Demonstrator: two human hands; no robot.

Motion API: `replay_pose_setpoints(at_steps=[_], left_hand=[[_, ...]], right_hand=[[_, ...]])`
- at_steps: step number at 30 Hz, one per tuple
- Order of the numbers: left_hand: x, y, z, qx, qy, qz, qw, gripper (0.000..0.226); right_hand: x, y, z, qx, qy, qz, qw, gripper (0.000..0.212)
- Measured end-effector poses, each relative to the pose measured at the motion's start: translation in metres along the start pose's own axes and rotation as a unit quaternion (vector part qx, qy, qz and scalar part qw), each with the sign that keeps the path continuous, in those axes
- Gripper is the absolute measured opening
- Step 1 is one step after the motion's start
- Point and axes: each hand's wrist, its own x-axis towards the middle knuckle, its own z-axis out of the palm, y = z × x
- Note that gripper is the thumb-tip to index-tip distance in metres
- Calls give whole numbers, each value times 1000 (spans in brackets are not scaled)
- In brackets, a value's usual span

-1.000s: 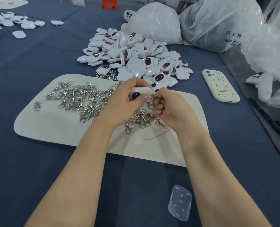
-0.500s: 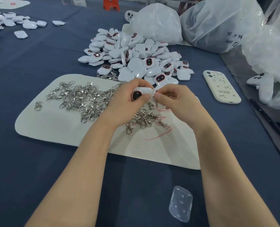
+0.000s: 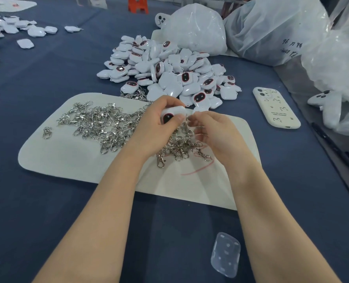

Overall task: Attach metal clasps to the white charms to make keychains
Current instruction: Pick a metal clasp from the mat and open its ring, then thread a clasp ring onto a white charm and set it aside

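One clear, rounded plastic sheet with raised bumps [image 3: 225, 254] lies nearest, flat on the dark blue tablecloth [image 3: 26, 211], between the two bare forearms and just beside the right one; beyond it a cream felt mat with rounded corners [image 3: 53, 160] spreads over the cloth, both forearms crossing its near edge and hiding part of it; a thin red loop of cord [image 3: 198, 168] lies on the mat by the right wrist.

Over the mat's middle the left hand [image 3: 153, 129] grips a white rounded charm with a dark, red-rimmed oval face [image 3: 170, 116], thumb pressed on the face, fingers curled over its top; the right hand [image 3: 216, 133] meets it at the charm's right edge, thumb and forefinger pinched narrow on what seems a small metal piece [image 3: 188, 119], too blurred to make out, the other fingers loosely curled.

A tangle of silver metal clasps [image 3: 100, 125] covers the mat left of the hands and runs beneath them, partly hidden by them; one stray clasp [image 3: 46, 132] sits apart near the mat's left end.

Past the mat's far edge a heap of white charms [image 3: 169, 72] is piled on the cloth; to its right lies a cream phone case [image 3: 275, 108]; behind stand crumpled white plastic bags [image 3: 196, 29]; far left, more scattered charms [image 3: 10, 29] lie well apart from the heap.
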Motion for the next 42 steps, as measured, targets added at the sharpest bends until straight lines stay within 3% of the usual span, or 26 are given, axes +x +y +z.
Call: replay_pose_setpoints(at_steps=[5,11,16,19,24,27,29,32,35,38,42], left_hand=[[1,1,0,-19,20,-21,999,22],[1,4,3,-71,31,-71,994,15],[1,6,0,-2,10,-97,995,18],[4,5,-2,54,54,-86,993,17],[6,0,-4,63,132,-82,986,12],[7,-1,-2,30,150,-92,984,16],[7,-2,0,-7,156,-102,983,17],[8,-3,2,-69,157,-122,978,17],[8,-3,3,-88,160,-129,975,17],[7,0,2,-98,160,-133,973,17],[7,4,2,-101,149,-145,973,14]], right_hand=[[-5,1,-2,-62,-95,-45,993,15],[-6,-8,-15,-173,-72,-111,976,12],[-1,-11,-35,-191,28,-127,973,19],[6,-6,-47,-196,131,-113,965,17],[9,12,-79,-261,338,-42,903,17],[8,13,-84,-348,385,-16,855,30],[7,10,-70,-403,374,-53,833,34],[14,7,-31,-452,299,-110,834,38],[30,4,-1,-501,239,-64,829,53],[40,6,15,-542,216,-34,812,40],[39,5,24,-504,180,-58,843,43]])
